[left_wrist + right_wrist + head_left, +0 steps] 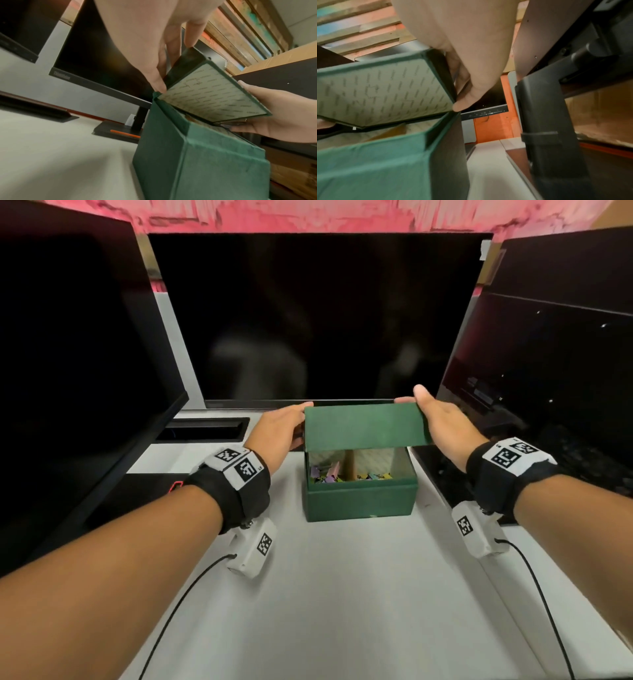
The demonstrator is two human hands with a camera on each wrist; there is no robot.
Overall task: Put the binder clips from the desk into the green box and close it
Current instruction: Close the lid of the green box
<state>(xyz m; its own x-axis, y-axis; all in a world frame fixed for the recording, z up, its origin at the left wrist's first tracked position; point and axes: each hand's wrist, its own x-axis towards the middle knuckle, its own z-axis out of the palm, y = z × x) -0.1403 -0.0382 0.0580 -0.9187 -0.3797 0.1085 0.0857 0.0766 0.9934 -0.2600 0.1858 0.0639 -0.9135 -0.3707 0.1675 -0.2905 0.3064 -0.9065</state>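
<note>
The green box (359,501) stands on the white desk (342,594), its hinged lid (364,426) tilted about halfway down over the opening. Colourful binder clips (329,474) lie inside, split by a cardboard divider. My left hand (284,429) holds the lid's left end; its fingers (157,81) run down that end to the hinge corner. My right hand (442,419) holds the right end, thumb up at the top corner, fingers (467,94) along the side. The lid's patterned lining (214,94) faces down. No clips show on the desk.
Three dark monitors ring the box: one behind (318,320), one left (68,354), one right (548,354). A cable slot (205,428) opens in the desk at back left. An orange pen (125,134) lies on the middle monitor's base.
</note>
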